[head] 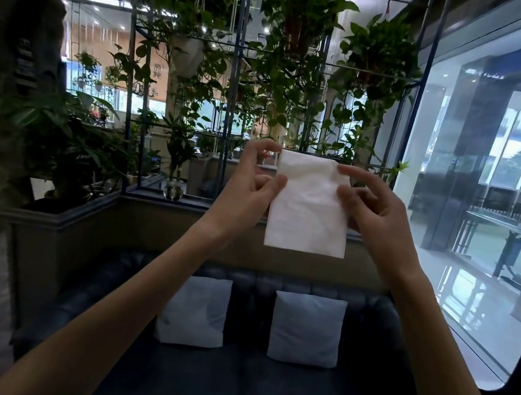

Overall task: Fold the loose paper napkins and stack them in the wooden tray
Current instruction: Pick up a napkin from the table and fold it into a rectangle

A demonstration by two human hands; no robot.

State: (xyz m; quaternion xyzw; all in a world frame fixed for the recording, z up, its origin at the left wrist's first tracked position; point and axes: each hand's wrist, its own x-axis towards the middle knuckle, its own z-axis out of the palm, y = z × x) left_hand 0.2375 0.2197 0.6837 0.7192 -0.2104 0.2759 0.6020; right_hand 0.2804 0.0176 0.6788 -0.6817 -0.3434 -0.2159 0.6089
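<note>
Both hands are raised in front of the camera, holding one white paper napkin (309,206) in the air. The left hand (247,188) pinches the napkin's upper left edge between thumb and fingers. The right hand (376,211) pinches the upper right edge. The napkin hangs upright as a folded rectangle. Far below it, two pale cushions (306,329) lean against the back of a dark sofa (234,394). Hanging plants (292,46) fill the far shelving.

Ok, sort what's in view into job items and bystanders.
Job: napkin, pinched up in the air by the left hand and right hand. No wooden tray in view.
Bystanders: sofa, two cushions, hanging plants, window.
</note>
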